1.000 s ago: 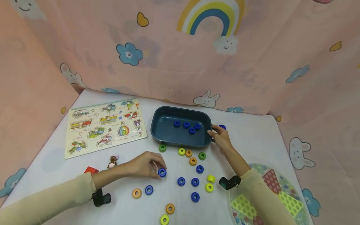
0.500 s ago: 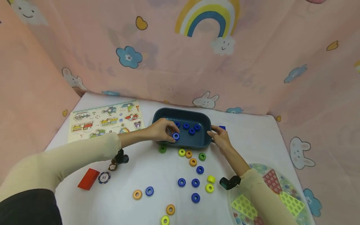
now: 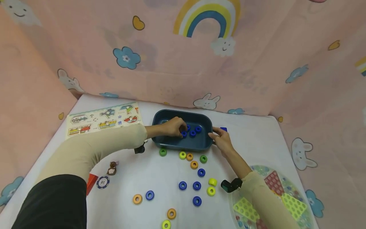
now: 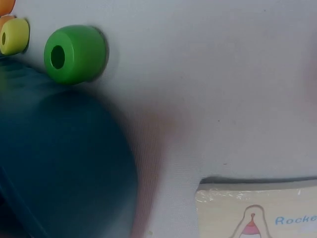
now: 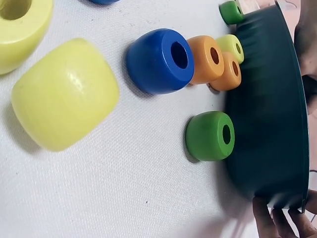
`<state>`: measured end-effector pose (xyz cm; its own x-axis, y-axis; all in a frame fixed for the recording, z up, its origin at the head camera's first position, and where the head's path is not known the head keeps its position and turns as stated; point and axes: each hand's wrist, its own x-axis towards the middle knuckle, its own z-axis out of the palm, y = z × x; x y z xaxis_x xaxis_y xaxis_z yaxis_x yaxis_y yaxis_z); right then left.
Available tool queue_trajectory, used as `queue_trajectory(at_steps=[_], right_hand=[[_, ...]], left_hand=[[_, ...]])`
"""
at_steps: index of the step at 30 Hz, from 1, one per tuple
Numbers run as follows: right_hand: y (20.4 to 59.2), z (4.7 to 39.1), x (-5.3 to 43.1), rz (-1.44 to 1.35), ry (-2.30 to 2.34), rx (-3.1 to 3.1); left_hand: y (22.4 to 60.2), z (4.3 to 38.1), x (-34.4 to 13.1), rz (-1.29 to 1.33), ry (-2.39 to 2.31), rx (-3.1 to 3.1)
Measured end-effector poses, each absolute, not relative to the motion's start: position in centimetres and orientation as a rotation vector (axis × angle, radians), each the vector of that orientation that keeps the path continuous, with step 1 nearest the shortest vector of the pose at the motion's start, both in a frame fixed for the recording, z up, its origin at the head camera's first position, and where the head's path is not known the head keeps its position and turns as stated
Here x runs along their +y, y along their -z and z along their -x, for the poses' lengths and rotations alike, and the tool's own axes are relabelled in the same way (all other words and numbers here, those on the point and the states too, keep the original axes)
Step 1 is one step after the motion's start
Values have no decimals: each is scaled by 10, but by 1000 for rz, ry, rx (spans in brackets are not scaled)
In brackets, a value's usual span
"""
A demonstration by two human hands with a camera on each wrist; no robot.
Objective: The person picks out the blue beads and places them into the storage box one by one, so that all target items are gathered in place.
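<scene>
My left hand [image 3: 173, 127] reaches down into the dark blue-green tray [image 3: 160, 143] and pinches a blue bead [image 3: 184, 134] at its fingertips, low over the tray's floor. Beside it in the tray lie more blue beads [image 3: 198, 129]; the hand covers part of the left half. With the right hand [image 3: 223, 140] I grip the tray's right end, thumb over the rim; in the right wrist view its fingers [image 5: 267, 220] lie against the outer wall. A green bead [image 5: 210, 136] stands close in front of the tray. The left wrist view shows the tray's side but not the fingers.
Loose blue, yellow, orange and green beads [image 3: 196, 185] are scattered on the white cloth. A picture puzzle board [image 3: 107, 116] lies at the back left, partly under the sleeve. Nearer are a mouse figure [image 3: 112, 168], a poker chip [image 3: 103, 182] and a red block [image 3: 91, 183]. A round patterned mat [image 3: 243, 208] lies right.
My left hand has carried a blue bead from the cloth up and over the front rim, then down into the tray. My right hand has kept its grip on the tray.
</scene>
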<state>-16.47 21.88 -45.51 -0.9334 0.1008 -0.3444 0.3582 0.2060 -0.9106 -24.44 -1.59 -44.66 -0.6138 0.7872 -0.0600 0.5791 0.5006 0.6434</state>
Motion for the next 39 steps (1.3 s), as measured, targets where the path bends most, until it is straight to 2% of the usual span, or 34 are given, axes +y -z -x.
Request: queue_trajectory(at_steps=[5,9,16,21,27,30,33,36,39], right_hand=[[456,165,219,-431,1815,2262],[455,165,219,-442,1815,2259],[455,164,221,-422,1811,2257],[455,164,222,-423,1801,2256],[460,160,220,-373,1801,2387],[459,146,213,-235,1856,2674],[448,125,198,85,1960,2877],[434,100,174,510,2074,2639],[428,77,146,677,2017,2245]], left_hand=[[439,241,-27,-1125,-979,2447],[428,238,-47,-994,-1167,2545],[423,223,-102,-479,-1472,2667],[436,206,-123,-60,-1664,2396],[451,191,-122,53,-1719,2173],[453,189,-120,67,-1750,2177],[454,189,-120,72,-1765,2172],[455,189,-120,78,-1791,2147],[456,189,-122,89,-1814,2138]])
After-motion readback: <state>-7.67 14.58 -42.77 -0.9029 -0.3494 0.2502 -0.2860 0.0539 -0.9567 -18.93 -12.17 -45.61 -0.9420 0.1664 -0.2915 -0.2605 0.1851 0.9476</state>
